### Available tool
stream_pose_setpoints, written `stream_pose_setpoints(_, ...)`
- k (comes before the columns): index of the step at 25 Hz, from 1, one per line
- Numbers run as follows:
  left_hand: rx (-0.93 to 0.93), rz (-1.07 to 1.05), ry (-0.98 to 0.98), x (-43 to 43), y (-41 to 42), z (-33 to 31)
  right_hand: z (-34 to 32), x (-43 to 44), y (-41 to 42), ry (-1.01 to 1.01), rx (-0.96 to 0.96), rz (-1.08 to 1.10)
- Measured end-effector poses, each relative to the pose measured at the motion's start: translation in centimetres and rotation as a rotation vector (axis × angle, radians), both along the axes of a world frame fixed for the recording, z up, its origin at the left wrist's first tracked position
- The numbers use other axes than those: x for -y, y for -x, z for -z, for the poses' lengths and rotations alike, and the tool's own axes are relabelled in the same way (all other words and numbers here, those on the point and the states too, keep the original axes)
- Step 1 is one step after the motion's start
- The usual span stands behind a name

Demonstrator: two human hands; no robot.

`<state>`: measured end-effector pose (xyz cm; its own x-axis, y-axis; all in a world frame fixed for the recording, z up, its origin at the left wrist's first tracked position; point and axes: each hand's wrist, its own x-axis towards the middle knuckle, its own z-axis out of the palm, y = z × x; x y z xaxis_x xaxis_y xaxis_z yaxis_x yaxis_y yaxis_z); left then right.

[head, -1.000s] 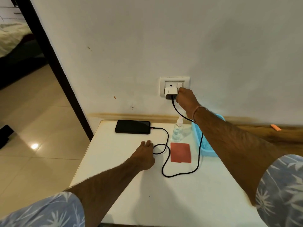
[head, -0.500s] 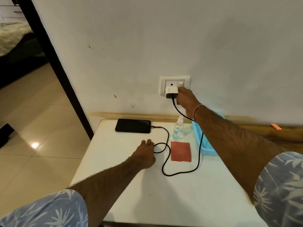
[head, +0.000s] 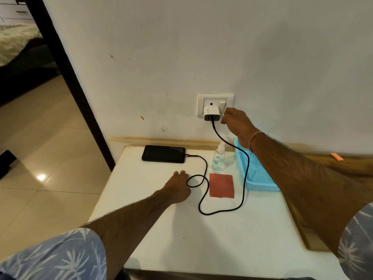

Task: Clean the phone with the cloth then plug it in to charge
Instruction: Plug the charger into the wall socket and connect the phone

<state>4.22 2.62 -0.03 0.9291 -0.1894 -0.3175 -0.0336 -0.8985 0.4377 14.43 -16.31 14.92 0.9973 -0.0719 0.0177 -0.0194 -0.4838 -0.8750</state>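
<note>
Only the head view to go on. The phone [head: 163,154] lies flat, screen up, at the back left of the white desk [head: 181,239]. Its long side runs left-right along the wall, and the black cable [head: 203,172] is already in its right end. The cable loops across the desk and climbs to the white charger [head: 211,113] sitting in the wall socket [head: 215,98].

So the bit that matters looks like the rocker switch [head: 222,106] just right of the charger, an upright rectangle. The right hand [head: 235,120] is right at the plate, with the switch just up and left of its knuckles. The fingers bend toward the wall and hold nothing visible, but whether a fingertip is actually on the switch can't be told from here. The left hand [head: 178,185] is way farther off, resting palm-down and relaxed on the desk beside the cable loop, holding nothing.

Other things: the red cloth [head: 221,185] lies flat between the cable runs, with a clear spray bottle [head: 219,158] just behind it. A blue mesh basket [head: 256,176] sits under the right forearm. Nothing blocks the switch, though the charger body crowds its left side. Probably the cleaning is done and only powering on is left.
</note>
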Motion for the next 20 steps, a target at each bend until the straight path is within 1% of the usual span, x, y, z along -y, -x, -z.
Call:
stream_pose_setpoints(2,0.058,-0.146,0.116,0.0,0.0,-0.3,-0.1,1.3,1.7,0.032,0.12,0.041)
stream_pose_setpoints(3,0.126,-0.208,0.177,0.1,0.4,-0.5,-0.1,2.0,2.9,0.047,0.23,0.081)
stream_pose_setpoints(4,0.208,-0.218,0.234,0.5,0.9,-0.7,0.0,2.6,4.4,0.074,0.359,0.108)
stream_pose_setpoints(5,0.273,-0.17,0.279,1.1,1.6,-0.8,0.2,3.2,5.9,0.103,0.468,0.118)
stream_pose_setpoints(6,0.285,-0.075,0.306,1.7,2.4,-0.8,0.7,3.7,7.3,0.14,0.524,0.116)
stream_pose_setpoints(7,0.245,0.046,0.303,2.5,3.2,-0.7,1.3,4.2,8.8,0.176,0.531,0.108)
stream_pose_setpoints(8,0.177,0.17,0.255,3.2,4.1,-0.5,2.0,4.6,10.0,0.21,0.512,0.097)
stream_pose_setpoints(10,0.089,0.336,0.068,4.2,5.2,0.0,3.7,5.3,12.0,0.264,0.449,0.078)
stream_pose_setpoints(12,0.097,0.346,-0.084,4.8,5.6,0.3,5.1,5.6,13.3,0.302,0.379,0.077)
stream_pose_setpoints(14,0.099,0.331,-0.147,5.1,5.8,0.1,6.1,5.8,14.1,0.326,0.32,0.076)
stream_pose_setpoints(16,0.104,0.366,-0.191,4.9,5.9,-0.4,6.8,5.9,14.6,0.319,0.289,0.072)
stream_pose_setpoints(17,0.098,0.38,-0.179,4.5,5.9,-0.8,7.0,6.0,14.8,0.312,0.281,0.077)
stream_pose_setpoints(18,0.081,0.374,-0.122,4.0,6.0,-1.3,7.2,6.1,15.0,0.308,0.28,0.089)
stream_pose_setpoints(19,0.054,0.33,0.002,3.4,6.1,-1.8,7.5,6.2,15.2,0.302,0.282,0.106)
stream_pose_setpoints(20,0.024,0.243,0.181,2.6,6.2,-2.4,7.8,6.2,15.4,0.287,0.284,0.131)
